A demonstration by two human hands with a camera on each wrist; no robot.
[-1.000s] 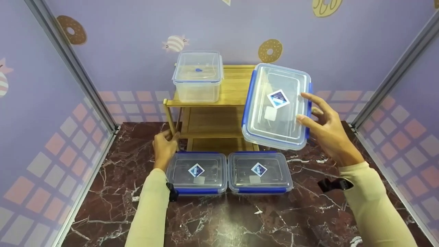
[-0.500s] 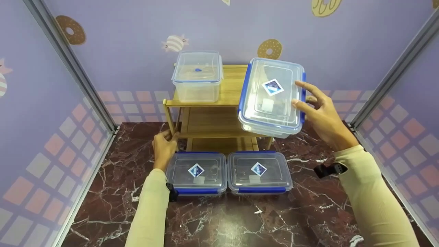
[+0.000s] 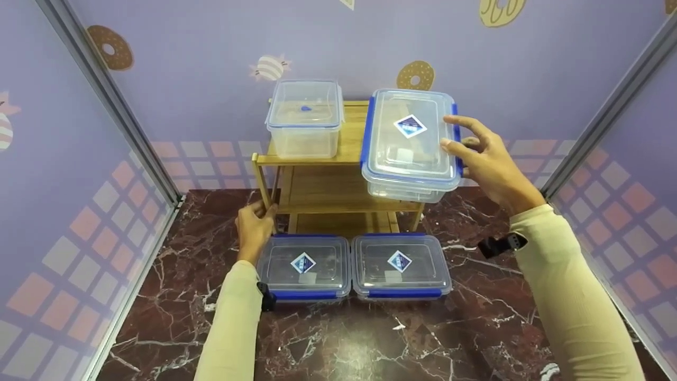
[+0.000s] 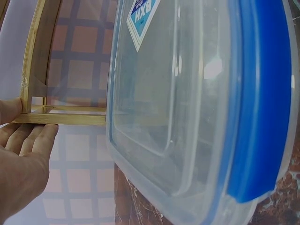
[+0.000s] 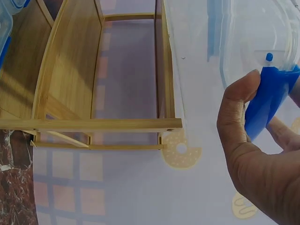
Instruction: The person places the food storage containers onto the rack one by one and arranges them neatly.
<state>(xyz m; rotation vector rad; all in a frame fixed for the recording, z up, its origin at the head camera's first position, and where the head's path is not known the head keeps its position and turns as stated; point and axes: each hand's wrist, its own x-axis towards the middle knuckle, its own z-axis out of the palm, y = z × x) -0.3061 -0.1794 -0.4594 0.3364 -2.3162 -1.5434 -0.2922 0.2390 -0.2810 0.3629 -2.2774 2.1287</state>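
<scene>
My right hand (image 3: 494, 166) grips a clear lidded food container (image 3: 389, 159) by its blue-latched right side. Thumb and index finger lie over the lid's edge. The container is tilted, raised over the right part of a three-tier wooden shelf rack (image 3: 328, 185). In the right wrist view, my thumb and fingers close round the blue latch (image 5: 267, 101). Low at the rack's front left leg, my left hand (image 3: 254, 227) holds the wood between thumb and fingers, as the left wrist view shows around the wooden bar (image 4: 42, 118).
A taller clear container (image 3: 305, 142) stands on the rack's top left. Two flat blue-latched containers, one left (image 3: 330, 254) and one right (image 3: 426, 270), lie side by side on the dark marbled surface (image 3: 338, 338) before the rack. Patterned walls enclose the back and sides.
My right hand has carried the container left and slightly upward, over the rack's top right, and turned it straighter. My left hand stays on the rack leg.
</scene>
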